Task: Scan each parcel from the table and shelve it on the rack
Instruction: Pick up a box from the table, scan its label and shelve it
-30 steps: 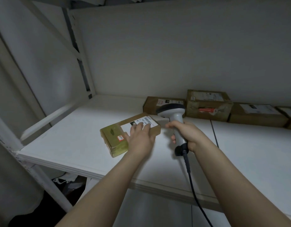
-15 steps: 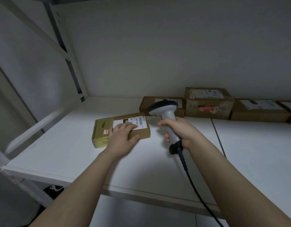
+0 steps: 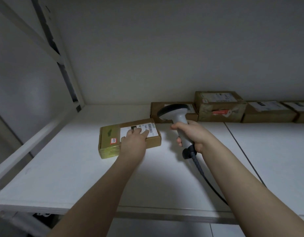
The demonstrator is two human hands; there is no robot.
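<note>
your left hand [image 3: 133,142] lies flat on top of the cardboard parcel [image 3: 110,132], fingers straight over its white shipping label [image 3: 150,128] and curled round nothing. the parcel sits flat on the white rack shelf [image 3: 71,168], toward the back edge and left of the shelf's middle. its left end is wrapped in yellowish tape and carries a small red-bordered sticker [image 3: 113,140] (the writing on it is too blurred to read). your right hand [image 3: 194,135] is clamped round the grey handle of the barcode scanner [image 3: 175,113], which stands upright just right of the parcel and apart from it. its dark cable [image 3: 199,168] runs from the handle's base down toward the shelf's front edge. along the back edge, against the wall, stands a row of other parcels: a flat box [image 3: 155,110] behind the scanner head, a taller box [image 3: 219,106] with a red strip on its front just right of it, then two low boxes [image 3: 269,112] [image 3: 301,110] toward the back right corner. a thin seam [image 3: 241,147] crosses the shelf right of your right hand.
</note>
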